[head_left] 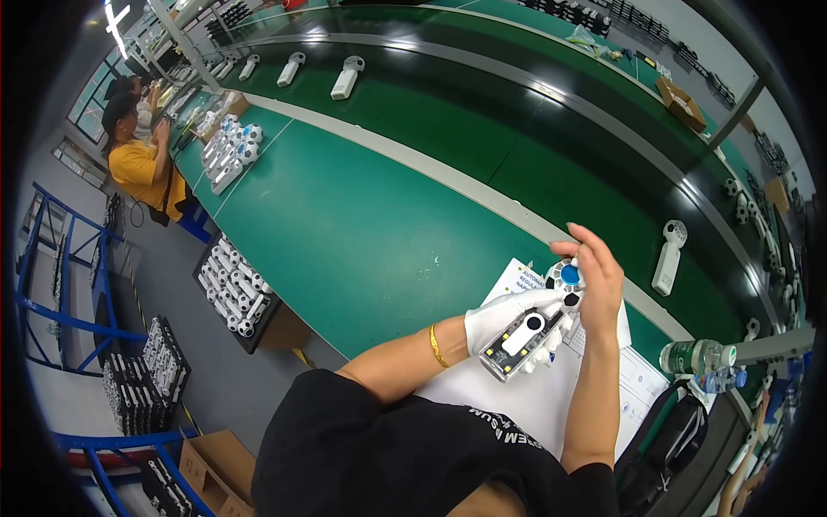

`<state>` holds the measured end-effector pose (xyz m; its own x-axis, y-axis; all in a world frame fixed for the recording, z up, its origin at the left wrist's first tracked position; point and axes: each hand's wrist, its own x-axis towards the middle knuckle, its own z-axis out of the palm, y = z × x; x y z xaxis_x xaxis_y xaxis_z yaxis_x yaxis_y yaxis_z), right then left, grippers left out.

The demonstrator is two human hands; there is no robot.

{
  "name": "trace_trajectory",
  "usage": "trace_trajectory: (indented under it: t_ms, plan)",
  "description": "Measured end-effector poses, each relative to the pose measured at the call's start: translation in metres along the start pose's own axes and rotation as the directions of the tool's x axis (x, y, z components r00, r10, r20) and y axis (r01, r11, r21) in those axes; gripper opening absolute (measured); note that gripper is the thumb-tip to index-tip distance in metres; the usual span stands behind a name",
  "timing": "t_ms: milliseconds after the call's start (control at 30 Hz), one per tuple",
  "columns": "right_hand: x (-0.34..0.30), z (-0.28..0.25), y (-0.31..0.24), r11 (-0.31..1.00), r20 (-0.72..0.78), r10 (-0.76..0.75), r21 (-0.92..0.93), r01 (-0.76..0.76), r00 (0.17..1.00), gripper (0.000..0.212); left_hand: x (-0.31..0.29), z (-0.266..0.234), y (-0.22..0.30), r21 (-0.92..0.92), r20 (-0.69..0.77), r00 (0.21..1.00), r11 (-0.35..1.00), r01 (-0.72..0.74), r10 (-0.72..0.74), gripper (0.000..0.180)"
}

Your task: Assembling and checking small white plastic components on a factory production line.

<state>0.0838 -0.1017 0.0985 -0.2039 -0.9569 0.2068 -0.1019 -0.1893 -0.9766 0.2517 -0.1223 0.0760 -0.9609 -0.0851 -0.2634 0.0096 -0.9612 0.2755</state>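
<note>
My left hand (510, 315), in a white glove, is closed around a small handheld fan (519, 339). The handle side facing up has a dark, glossy panel with small yellow squares and a white strip with a black round spot. The fan's head (566, 276) is white with black football patches and a blue round centre. Bare and upright, my right hand (600, 277) rests its palm side against that head, fingers stretched and slightly curved above it. Printed sheets (636, 388) lie beneath both hands on the green table (370, 233).
Beyond the table edge, a green conveyor carries white fans (668, 258). More fans (231, 155) stand grouped at the table's far left. A tray of fans (233, 289) sits below left. Bottles (696, 358) and a black bag (672, 444) are at right. A person in yellow (138, 159) works far left.
</note>
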Motion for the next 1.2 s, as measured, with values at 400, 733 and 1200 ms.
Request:
trace_trajectory:
  t_ms: [400, 733, 1200]
  plan:
    - [0.012, -0.015, 0.044, 0.537, -0.167, 0.458, 0.835, -0.122, 0.873, 0.040, 0.014, 0.003, 0.021, -0.179, 0.072, 0.995, 0.982, -0.061, 0.075, 0.064]
    - [-0.032, 0.017, -0.006, 0.898, -0.221, -0.055, 0.416, 0.145, 0.974, 0.033, 0.038, -0.061, -0.008, -0.564, 0.351, 0.853, 0.814, -0.136, 0.387, 0.052]
    - [-0.027, 0.017, 0.034, 0.864, -0.264, -0.498, -0.235, 0.445, 0.826, 0.018, 0.042, -0.027, -0.002, 0.996, -0.057, 0.597, 0.090, -0.024, 0.800, 0.035]
